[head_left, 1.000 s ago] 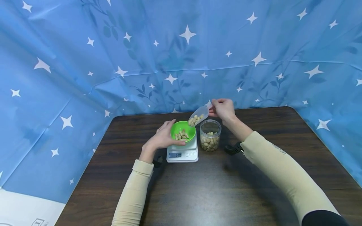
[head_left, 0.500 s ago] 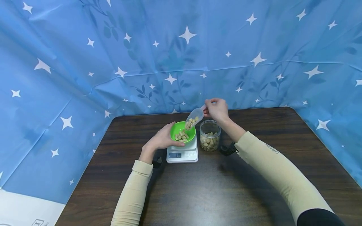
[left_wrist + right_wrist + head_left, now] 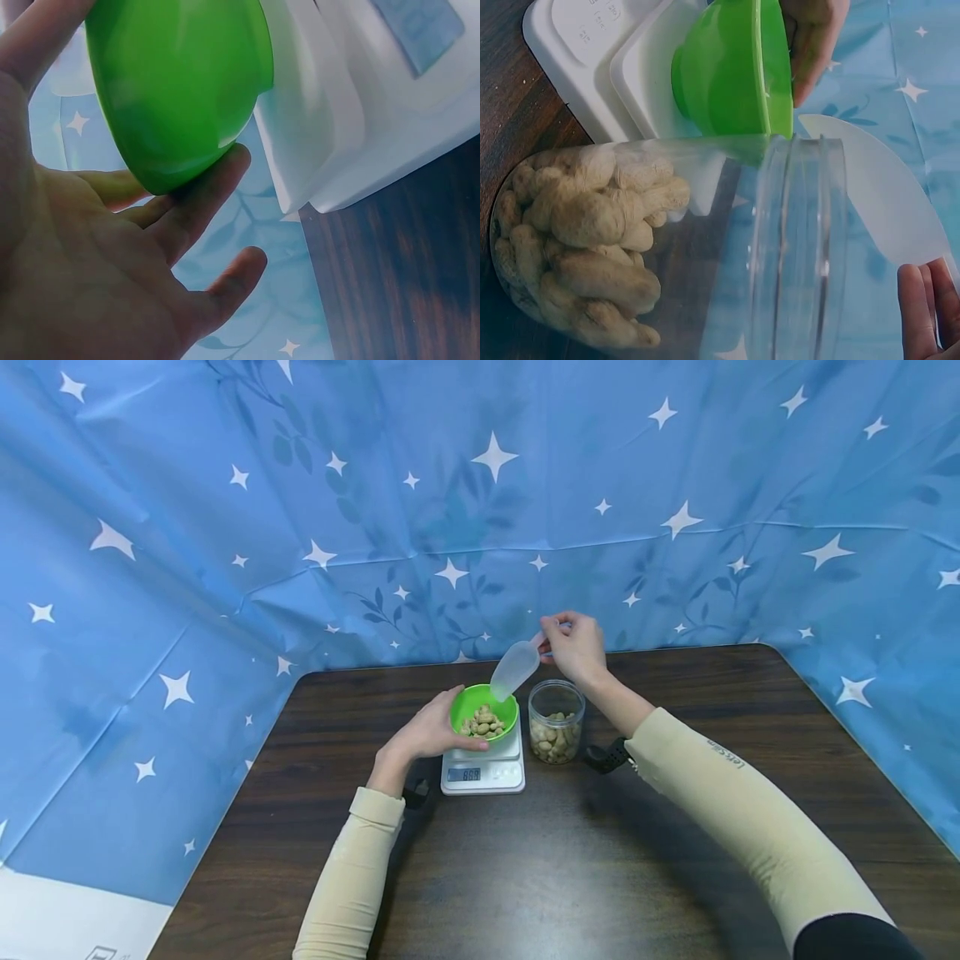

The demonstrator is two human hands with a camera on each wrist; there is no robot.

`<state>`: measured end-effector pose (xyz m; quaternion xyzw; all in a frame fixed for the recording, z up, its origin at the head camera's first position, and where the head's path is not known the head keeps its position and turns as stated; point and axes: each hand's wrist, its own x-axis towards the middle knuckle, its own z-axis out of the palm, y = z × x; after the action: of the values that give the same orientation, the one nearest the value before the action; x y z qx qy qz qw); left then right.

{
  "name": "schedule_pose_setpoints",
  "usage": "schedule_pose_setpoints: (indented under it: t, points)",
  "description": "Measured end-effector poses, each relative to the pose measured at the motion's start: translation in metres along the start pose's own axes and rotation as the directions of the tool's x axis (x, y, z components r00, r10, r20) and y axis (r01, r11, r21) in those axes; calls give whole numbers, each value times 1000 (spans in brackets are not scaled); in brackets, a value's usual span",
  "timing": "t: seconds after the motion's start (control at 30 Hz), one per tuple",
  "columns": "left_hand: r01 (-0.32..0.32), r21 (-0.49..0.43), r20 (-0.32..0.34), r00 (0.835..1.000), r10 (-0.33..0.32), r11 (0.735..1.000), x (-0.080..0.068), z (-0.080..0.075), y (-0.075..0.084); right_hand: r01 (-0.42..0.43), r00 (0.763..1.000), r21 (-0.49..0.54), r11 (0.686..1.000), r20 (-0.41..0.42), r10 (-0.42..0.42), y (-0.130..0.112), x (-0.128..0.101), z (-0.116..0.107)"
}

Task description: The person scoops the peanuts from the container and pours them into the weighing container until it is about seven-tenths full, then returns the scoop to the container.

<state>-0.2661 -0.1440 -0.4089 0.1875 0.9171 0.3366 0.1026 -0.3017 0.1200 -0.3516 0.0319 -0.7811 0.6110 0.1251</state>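
A green bowl [image 3: 483,712] with peanuts [image 3: 483,722] sits on a white kitchen scale [image 3: 482,767]. My left hand [image 3: 429,730] cups the bowl's left side, its fingers [image 3: 196,202] against the green wall [image 3: 180,82]. My right hand [image 3: 573,647] pinches the handle of a clear plastic scoop [image 3: 514,669], tilted mouth-down over the bowl and empty. A clear jar [image 3: 556,721] partly filled with peanuts [image 3: 585,247] stands right of the scale. In the right wrist view the scoop [image 3: 885,195] shows past the jar's rim [image 3: 799,247], beside the bowl [image 3: 735,71].
A dark wooden table [image 3: 570,860] holds everything; its edges run left, right and along the back. A blue star-patterned cloth [image 3: 480,502] hangs close behind and at both sides. The scale's display [image 3: 470,773] faces me.
The right hand tipped the scoop further, and the peanuts in it fell into the bowl; the scoop is now empty. The scale reading changed. The left hand stayed on the bowl.
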Motion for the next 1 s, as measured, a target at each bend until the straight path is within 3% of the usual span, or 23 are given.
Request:
schedule_pose_setpoints:
  t: [0.6, 1.0]
  points:
    - [26, 71, 1, 1000, -26, 997, -2, 1, 0, 95, 995, -28, 995, 1, -95, -4, -7, -31]
    - [-108, 94, -97, 988, 117, 990, 6, 3, 12, 147, 989, -18, 989, 0, -148, -8, -8, -49]
